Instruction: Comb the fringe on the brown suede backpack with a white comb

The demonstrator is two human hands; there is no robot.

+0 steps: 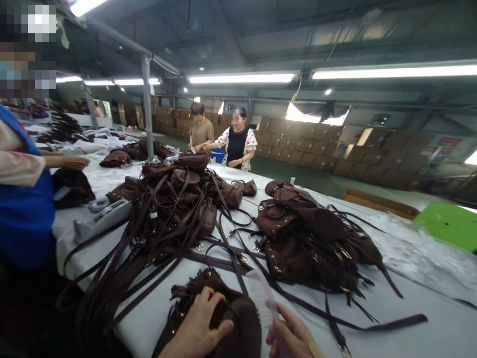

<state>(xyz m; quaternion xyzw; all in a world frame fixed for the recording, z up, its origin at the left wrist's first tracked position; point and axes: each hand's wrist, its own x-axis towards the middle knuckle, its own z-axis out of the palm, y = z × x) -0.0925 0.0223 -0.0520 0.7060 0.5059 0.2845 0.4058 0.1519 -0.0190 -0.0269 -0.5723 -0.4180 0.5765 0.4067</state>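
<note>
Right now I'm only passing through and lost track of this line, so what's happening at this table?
The wearer's left hand grips a brown bag at the near edge of the table. The right hand holds a pale strip beside it. Two heaps of similar bags with long straps lie further along. A person in blue works on the left, and two more people stand at the far end.
</note>
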